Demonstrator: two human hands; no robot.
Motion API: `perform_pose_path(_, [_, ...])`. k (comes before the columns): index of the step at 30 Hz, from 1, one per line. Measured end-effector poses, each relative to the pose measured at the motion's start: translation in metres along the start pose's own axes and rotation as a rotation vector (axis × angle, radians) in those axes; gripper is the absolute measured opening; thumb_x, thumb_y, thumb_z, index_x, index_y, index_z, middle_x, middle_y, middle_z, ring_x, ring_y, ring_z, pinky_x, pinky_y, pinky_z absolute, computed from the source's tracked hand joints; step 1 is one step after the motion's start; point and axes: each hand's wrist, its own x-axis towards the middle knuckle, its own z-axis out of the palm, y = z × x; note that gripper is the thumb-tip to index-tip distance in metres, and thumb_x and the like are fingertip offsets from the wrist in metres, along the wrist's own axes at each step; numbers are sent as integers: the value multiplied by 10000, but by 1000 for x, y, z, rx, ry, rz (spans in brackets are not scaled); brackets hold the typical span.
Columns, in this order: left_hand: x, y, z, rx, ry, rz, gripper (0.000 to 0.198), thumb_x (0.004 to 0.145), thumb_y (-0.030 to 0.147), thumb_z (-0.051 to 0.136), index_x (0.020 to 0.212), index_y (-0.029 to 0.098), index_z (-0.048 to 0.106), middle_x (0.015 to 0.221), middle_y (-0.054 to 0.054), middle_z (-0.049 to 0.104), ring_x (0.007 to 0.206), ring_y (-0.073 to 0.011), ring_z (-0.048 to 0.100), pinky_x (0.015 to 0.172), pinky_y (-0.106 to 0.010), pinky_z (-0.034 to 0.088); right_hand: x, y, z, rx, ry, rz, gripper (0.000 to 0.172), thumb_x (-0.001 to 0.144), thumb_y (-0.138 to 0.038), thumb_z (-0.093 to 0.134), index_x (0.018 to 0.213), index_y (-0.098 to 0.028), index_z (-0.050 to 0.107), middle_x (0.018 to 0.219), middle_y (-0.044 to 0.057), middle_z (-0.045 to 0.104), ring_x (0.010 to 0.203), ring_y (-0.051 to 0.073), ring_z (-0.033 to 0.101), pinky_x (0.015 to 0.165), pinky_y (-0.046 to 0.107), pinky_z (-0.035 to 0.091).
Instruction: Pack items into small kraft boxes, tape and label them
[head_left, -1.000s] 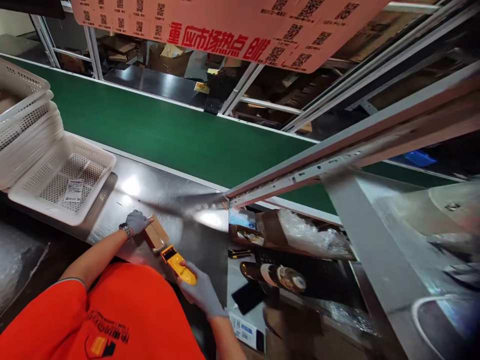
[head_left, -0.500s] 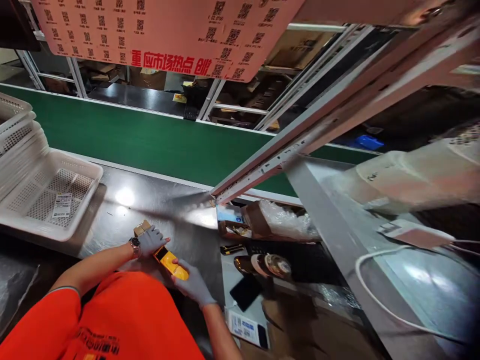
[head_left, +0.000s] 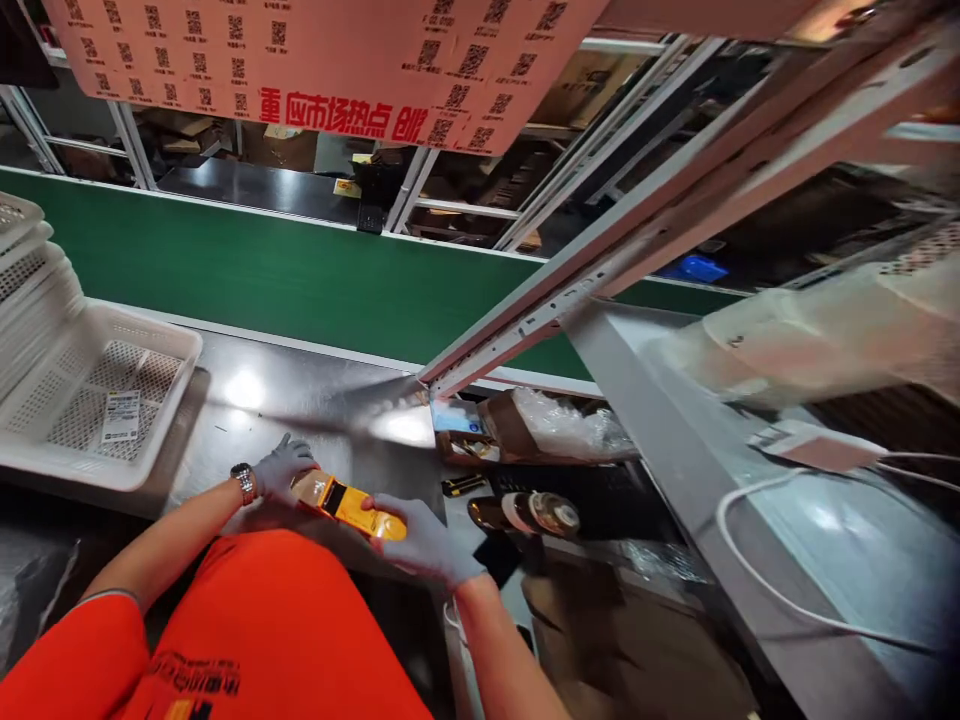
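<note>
In the head view my gloved left hand grips a small brown cardboard box just above the metal table. My gloved right hand is closed around a yellow handheld device with a black end. The black end faces the box and appears to be against it; whether they touch I cannot tell. My right fingers cover part of the device's rear.
A white perforated basket with a label in it stands left, beside stacked baskets. A green conveyor belt runs behind the metal table. Right are a bottle, a black-and-yellow cutter, and a slanted metal post.
My left hand has moved slightly left and down, turning the box toward the device. My right hand has moved right, and the yellow device lies flatter. The camera view has shifted a little.
</note>
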Motion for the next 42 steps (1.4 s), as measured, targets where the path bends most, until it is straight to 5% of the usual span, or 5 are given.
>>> perform_pose_path(5, [-23, -57, -41, 242, -114, 62, 797, 639, 275, 1033, 1391, 167, 791, 1413, -159, 789, 1584, -489, 485, 1340, -630, 375, 22, -1, 8, -15, -11, -37, 447, 641, -310, 832, 1072, -246, 926, 936, 53, 871, 770, 264, 761, 704, 347, 617])
perform_pose_path(11, [-50, -102, -45, 368, -95, -137, 788, 706, 309, 982, 1446, 172, 746, 1599, -194, 681, 1644, -513, 425, 1371, -629, 332, 88, 2, 83, 27, -111, -80, 523, 655, -353, 784, 1148, -210, 886, 1022, 58, 893, 832, 255, 787, 761, 344, 631])
perform_pose_path(17, [-52, -87, -18, 462, -97, -62, 1307, 667, 432, 1012, 1776, 88, 413, 1856, -320, 339, 1728, -566, 264, 1388, -695, 267, 111, 6, 103, 5, -142, -16, 544, 661, -376, 792, 1175, -210, 862, 930, 46, 867, 779, 245, 763, 752, 363, 613])
perform_pose_path(28, [-35, -74, 16, 520, -84, -110, 1030, 792, 139, 884, 1742, 182, 489, 1854, -245, 403, 1713, -504, 333, 1375, -709, 261, 75, 0, 35, -199, -222, 65, 473, 613, -256, 787, 1063, -242, 934, 743, 28, 812, 621, 200, 655, 581, 281, 429])
perform_pose_path(42, [-30, -63, 8, 531, -100, -148, 1054, 765, 58, 840, 1745, 111, 455, 1689, -293, 545, 1408, -445, 625, 1107, -531, 598, 120, -11, 47, -453, -329, 166, 373, 728, -272, 778, 1072, -205, 906, 850, 2, 828, 841, 207, 720, 711, 253, 464])
